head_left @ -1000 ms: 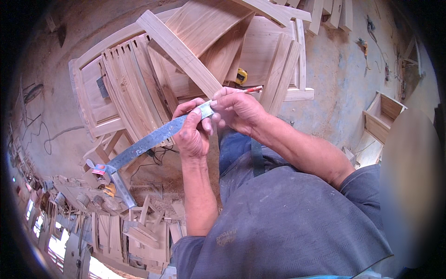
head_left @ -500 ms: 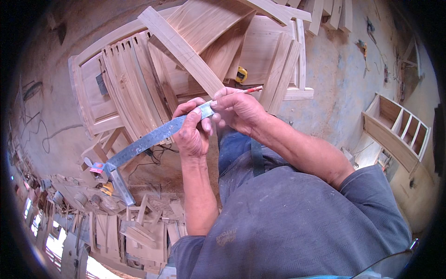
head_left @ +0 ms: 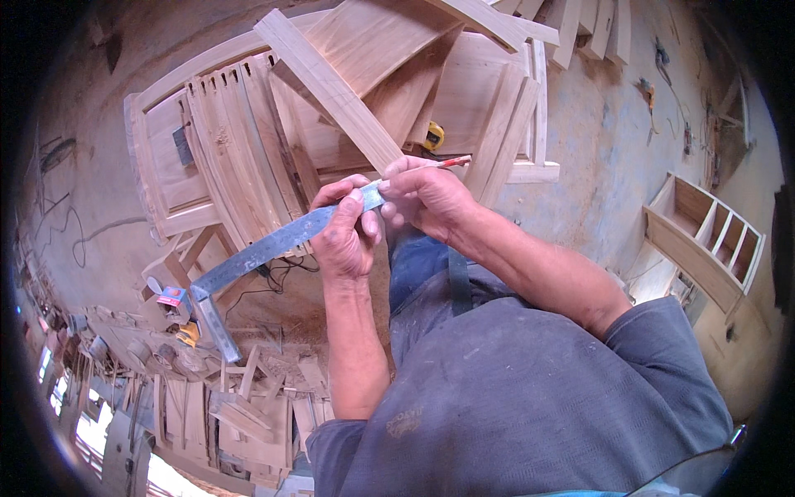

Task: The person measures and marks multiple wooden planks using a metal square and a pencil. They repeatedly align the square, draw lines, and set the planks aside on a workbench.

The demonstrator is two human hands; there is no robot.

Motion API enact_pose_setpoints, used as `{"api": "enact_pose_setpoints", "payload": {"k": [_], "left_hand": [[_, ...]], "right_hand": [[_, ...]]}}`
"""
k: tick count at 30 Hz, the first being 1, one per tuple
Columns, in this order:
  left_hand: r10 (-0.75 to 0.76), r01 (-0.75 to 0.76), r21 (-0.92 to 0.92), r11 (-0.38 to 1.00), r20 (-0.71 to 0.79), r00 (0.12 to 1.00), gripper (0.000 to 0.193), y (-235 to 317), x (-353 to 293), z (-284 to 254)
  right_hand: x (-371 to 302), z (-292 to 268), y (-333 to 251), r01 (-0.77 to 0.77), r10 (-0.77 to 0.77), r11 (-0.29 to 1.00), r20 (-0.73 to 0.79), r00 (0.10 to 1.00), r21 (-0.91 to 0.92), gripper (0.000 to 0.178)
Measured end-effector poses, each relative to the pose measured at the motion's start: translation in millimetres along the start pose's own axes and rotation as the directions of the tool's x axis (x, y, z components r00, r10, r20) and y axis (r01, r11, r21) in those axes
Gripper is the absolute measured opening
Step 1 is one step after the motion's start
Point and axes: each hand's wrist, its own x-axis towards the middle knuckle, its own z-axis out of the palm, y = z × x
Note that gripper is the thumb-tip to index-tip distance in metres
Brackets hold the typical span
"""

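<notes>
My left hand (head_left: 344, 219) is closed on the blade of a metal try square (head_left: 273, 247), near the blade's end. The blade runs down to the left, and the square's stock (head_left: 215, 325) hangs at its far end. A red pencil (head_left: 455, 161) sticks out to the right from my right hand (head_left: 426, 195), whose fingers are pinched together at the blade's tip, against the left fingers. Just beyond my hands lies the end of a long pale board (head_left: 331, 93), slanting away to the upper left.
Wooden panels and boards (head_left: 240, 157) are piled ahead, with a yellow tape measure (head_left: 433, 135) among them. A small box (head_left: 174, 302) sits at left. A wooden frame with compartments (head_left: 704, 236) stands on the floor at right. Cables (head_left: 281, 273) lie below the pile.
My hands keep almost the same grip on the try square and pencil. The view has shifted slightly, and the square's corner sits a little differently against the box.
</notes>
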Motion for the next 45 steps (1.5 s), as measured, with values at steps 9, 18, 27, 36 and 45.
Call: {"api": "enact_pose_setpoints", "payload": {"k": [9, 18, 27, 36, 45], "left_hand": [[0.086, -0.095, -0.077, 0.993, -0.103, 0.991, 0.018, 2.4, 37.4, -8.3], [0.184, -0.213, -0.157, 0.964, -0.181, 0.966, 0.018, 25.7, 128.4, -26.2], [0.255, -0.286, -0.158, 0.945, -0.19, 0.948, 0.016, 29.5, 172.3, -33.3], [0.319, -0.341, -0.214, 0.915, -0.131, 0.939, 0.017, 23.6, 195.7, -36.0], [0.415, -0.402, -0.222, 0.888, 0.015, 0.91, 0.024, 20.2, 209.7, -50.7]], "right_hand": [[11.4, 5.2, -12.1, 0.483, -0.575, 0.602, 0.075, 0.815, -0.636, 0.024], [74.0, -4.6, -0.5, 0.557, -0.708, -0.271, 0.555, 0.438, -0.785, 0.064], [89.0, 5.1, -0.3, 0.629, -0.642, -0.304, 0.642, 0.419, -0.715, 0.06], [67.6, 8.6, -18.1, 0.58, -0.611, -0.392, 0.673, 0.417, -0.714, 0.055], [80.5, 40.6, -49.7, 0.684, -0.54, -0.369, 0.744, 0.393, -0.63, 0.038]]}}
